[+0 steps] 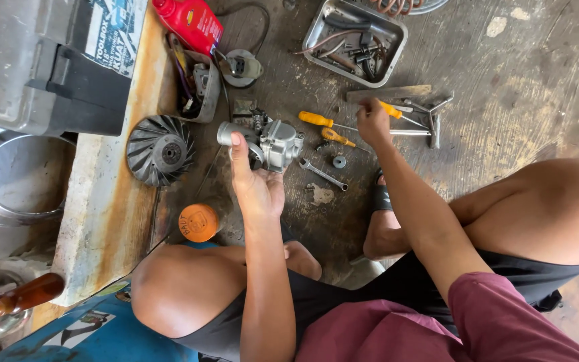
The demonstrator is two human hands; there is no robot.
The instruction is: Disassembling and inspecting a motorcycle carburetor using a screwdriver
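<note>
- Your left hand (257, 184) grips a grey metal carburetor (267, 142) from below, thumb up along its near face, fingers wrapped behind.
- Carburetor is held just above the floor, mid-scene; its long axis runs left-right, round intake mouth pointing left.
- Your right hand (372, 123) is curled shut on a yellow-handled screwdriver (391, 110), to the right of the carburetor.
- Floor between the hands carries two more screwdrivers (317, 119), a wrench (323, 174) and small nuts.
- Left: fan wheel (160, 149) near; orange cap (198, 222) just nearer.
- Far: metal tray (316, 30) of parts.
- Open concrete lies far right.
</note>
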